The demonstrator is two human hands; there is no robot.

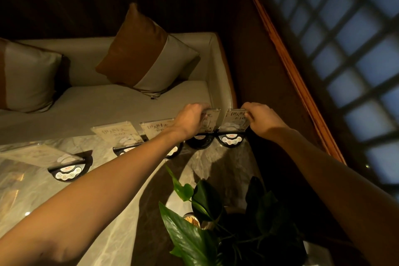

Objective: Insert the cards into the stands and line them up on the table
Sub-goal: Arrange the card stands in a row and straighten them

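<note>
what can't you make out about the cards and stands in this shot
- Head view: the card under the left hand; the hand covers most of its print.
- Number on the rightmost card: the right hand cuts it off after "10".
- Third stand: the left forearm hides most of it.
- Leftmost card: blurred and cut by the frame edge, unreadable.

You can read printed Chinese characters, 伊人时光, on the card second from the left (117,134), with "02" beneath them. The same characters head the middle card (156,128); its number is cut off by your arm. The rightmost card (236,117) shows 伊人时 and "10". The buttons on the black stands are too small to read.
</note>
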